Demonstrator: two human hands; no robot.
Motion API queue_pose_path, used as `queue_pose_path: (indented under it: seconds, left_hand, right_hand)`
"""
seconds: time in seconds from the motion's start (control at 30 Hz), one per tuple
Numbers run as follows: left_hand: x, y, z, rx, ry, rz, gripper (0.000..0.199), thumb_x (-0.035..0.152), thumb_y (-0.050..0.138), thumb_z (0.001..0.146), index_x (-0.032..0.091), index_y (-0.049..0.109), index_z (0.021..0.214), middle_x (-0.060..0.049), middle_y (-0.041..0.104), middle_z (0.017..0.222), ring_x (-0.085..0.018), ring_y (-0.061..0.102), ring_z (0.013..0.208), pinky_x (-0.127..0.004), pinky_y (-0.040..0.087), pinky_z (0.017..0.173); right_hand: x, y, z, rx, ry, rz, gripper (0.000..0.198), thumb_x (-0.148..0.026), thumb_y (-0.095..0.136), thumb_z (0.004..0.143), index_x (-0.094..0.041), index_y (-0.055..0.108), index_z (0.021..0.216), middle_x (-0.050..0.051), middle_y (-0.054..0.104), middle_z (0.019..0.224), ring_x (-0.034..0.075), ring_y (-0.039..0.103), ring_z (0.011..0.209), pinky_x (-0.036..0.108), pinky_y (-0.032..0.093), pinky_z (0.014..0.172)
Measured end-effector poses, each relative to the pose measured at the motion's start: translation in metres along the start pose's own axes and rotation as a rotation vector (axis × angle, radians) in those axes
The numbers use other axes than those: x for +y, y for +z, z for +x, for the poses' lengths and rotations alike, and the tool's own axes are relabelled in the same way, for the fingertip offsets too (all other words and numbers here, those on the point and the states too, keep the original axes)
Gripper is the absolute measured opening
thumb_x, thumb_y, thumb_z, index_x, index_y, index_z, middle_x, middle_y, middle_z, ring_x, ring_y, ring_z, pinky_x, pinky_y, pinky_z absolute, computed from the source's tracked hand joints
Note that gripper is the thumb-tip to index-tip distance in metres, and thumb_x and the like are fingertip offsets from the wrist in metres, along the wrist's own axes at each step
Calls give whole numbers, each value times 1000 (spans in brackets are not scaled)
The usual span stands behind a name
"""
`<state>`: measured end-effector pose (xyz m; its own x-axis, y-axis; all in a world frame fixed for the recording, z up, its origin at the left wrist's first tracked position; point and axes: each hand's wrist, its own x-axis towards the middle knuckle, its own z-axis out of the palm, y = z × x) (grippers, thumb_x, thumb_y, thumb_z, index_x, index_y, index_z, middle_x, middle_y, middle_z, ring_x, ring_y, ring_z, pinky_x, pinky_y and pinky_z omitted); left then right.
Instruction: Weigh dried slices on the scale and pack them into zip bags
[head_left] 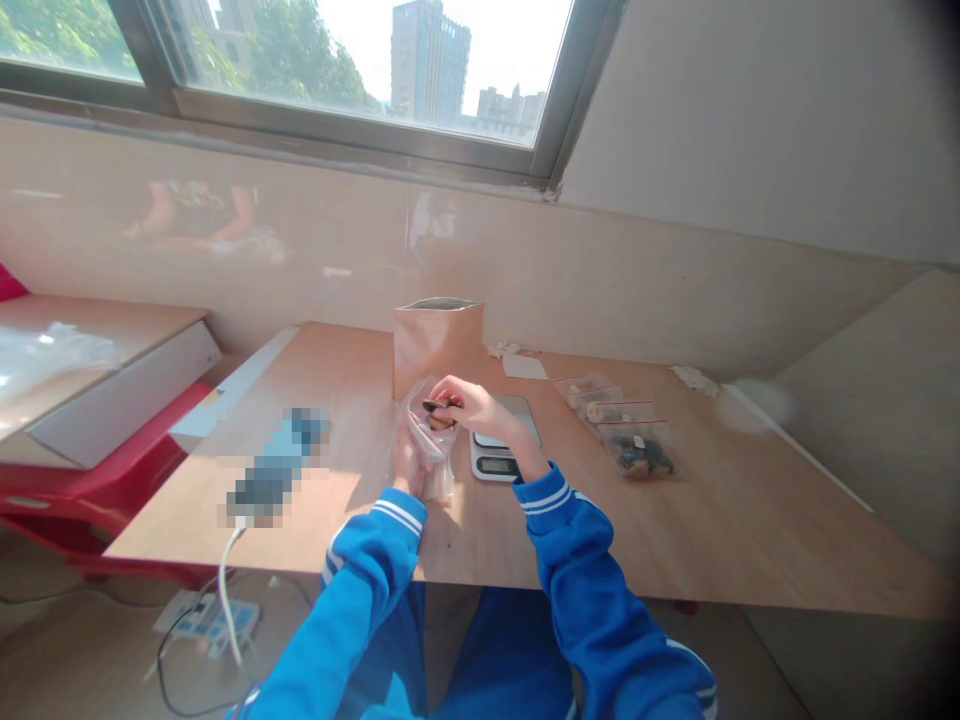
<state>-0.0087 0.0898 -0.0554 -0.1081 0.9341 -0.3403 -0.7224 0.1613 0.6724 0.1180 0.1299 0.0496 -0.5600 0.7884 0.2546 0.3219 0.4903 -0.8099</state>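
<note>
My left hand (407, 460) is closed on a clear zip bag (439, 480), holding it upright with its mouth apart. At that mouth, my right hand (469, 405) pinches some small dark-and-brown flat pieces (436, 408); their exact kind is too small to tell. Just right of the bag lies a digital scale (493, 467), partly covered by my right hand and forearm. A tall brown paper pouch (437, 345) stands behind my hands with its top open.
Several filled zip bags (637, 450) lie on the table's right side. White paper (524, 366) is near the wall. A blurred device (277, 465) with a white cable (225, 590) sits at left. Beyond it is a red stool (112, 490); a power strip (214, 620) is below.
</note>
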Motion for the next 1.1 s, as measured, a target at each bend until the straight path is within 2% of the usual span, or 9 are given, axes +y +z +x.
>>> queue_pose_path:
  seconds: [0.2, 0.23, 0.3, 0.37, 0.53, 0.6, 0.77, 0.97, 1.1]
  left_hand:
    - [-1, -5, 2, -15, 8, 91, 63, 65, 42, 86, 14, 60, 119, -11, 72, 80, -4, 35, 31, -21, 32, 37]
    - [-1, -5, 2, -22, 17, 102, 63, 65, 42, 86, 14, 60, 118, -11, 72, 79, -4, 33, 30, -21, 29, 35]
    - [-2, -5, 2, -33, 49, 131, 62, 65, 41, 87, 15, 60, 119, -11, 73, 81, -4, 33, 31, -21, 24, 33]
    - [-3, -4, 2, -24, 68, 171, 62, 64, 40, 88, 16, 61, 120, -12, 74, 85, -7, 39, 35, -21, 23, 33]
    - [-3, -1, 2, 46, 41, 227, 63, 64, 38, 88, 15, 62, 120, -14, 73, 85, -12, 52, 44, -22, 25, 36]
    - [-3, -1, 2, 23, 38, 226, 65, 65, 38, 88, 15, 60, 122, -13, 72, 87, -11, 50, 43, -22, 27, 37]
    - [-3, -2, 0, -54, 71, 207, 69, 66, 35, 88, 12, 55, 126, -12, 72, 86, -6, 37, 35, -20, 23, 33]
    - [-1, 1, 0, -56, 64, 209, 61, 56, 33, 93, 9, 52, 127, -12, 72, 79, -9, 48, 40, -16, 21, 31]
    - [0, 2, 2, -49, 58, 212, 59, 54, 33, 93, 9, 54, 124, -12, 73, 81, -9, 49, 40, -16, 22, 30]
  right_hand:
    - [-29, -54, 64, 649, -311, -94, 22, -25, 52, 88, -26, 66, 104, 5, 66, 114, 20, 60, 107, 35, 46, 95]
    - [-30, -62, 76, 704, -337, -129, 22, -24, 50, 89, -26, 65, 105, 5, 65, 114, 20, 58, 109, 35, 45, 97]
    - [-26, -71, 94, 648, -341, -205, 23, -20, 47, 88, -24, 64, 103, 6, 65, 110, 20, 58, 107, 35, 45, 97]
    - [-15, -73, 102, 506, -324, -252, 26, -15, 44, 86, -22, 63, 102, 7, 65, 107, 19, 59, 105, 33, 46, 97]
    - [9, -63, 94, 311, -314, -296, 37, -8, 36, 82, -20, 62, 106, 7, 64, 111, 18, 60, 104, 33, 46, 95]
    - [8, -62, 94, 340, -331, -306, 36, -9, 36, 83, -20, 61, 106, 8, 64, 110, 19, 59, 104, 33, 46, 95]
    - [-5, -70, 112, 565, -429, -258, 28, -17, 38, 90, -21, 57, 111, 8, 60, 115, 18, 57, 107, 32, 45, 96]
    - [3, -69, 117, 424, -269, -225, 21, -27, 44, 90, -19, 58, 102, 7, 63, 105, 18, 57, 98, 32, 45, 91]
    - [2, -69, 108, 319, -227, -312, 23, -22, 43, 87, -19, 64, 96, 5, 62, 100, 20, 57, 96, 34, 45, 89]
